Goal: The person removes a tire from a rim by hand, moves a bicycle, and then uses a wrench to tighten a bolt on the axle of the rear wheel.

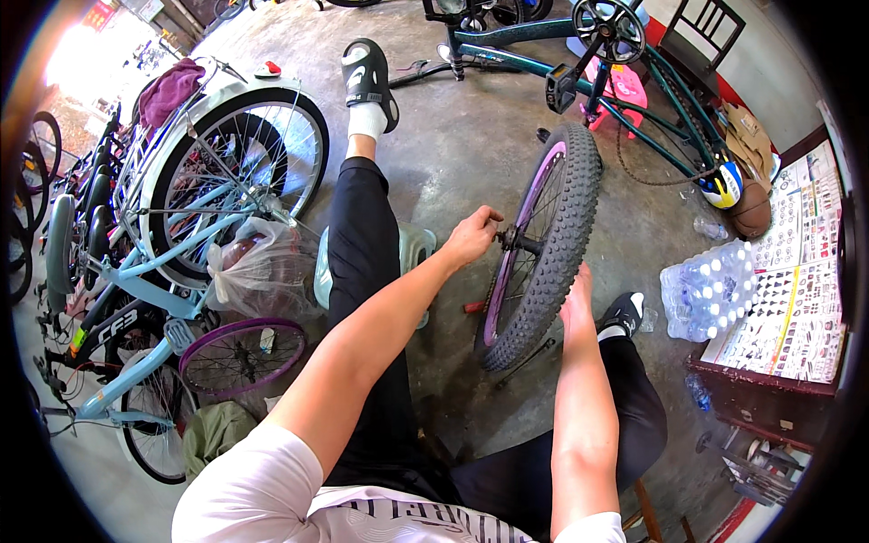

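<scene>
A bicycle wheel (543, 244) with a knobby black tyre and purple rim stands tilted between my legs. At the end of its axle (509, 239), my left hand (472, 237) has curled fingers, with the fingertips close against the hub. My right hand (577, 297) holds the tyre from its right side, and its fingers are mostly hidden behind the rubber. Beyond the wheel is a dark teal bicycle frame (516, 61) with its crank (609, 32) upward and a chain hanging down.
At left lie a light blue bicycle (145, 262), a loose purple rim (243, 355) and a plastic bag (262, 267). Shrink-wrapped water bottles (706, 290) stand right, next to a paper-covered cabinet (769, 394). A pink stool (620, 90) is beyond the wheel.
</scene>
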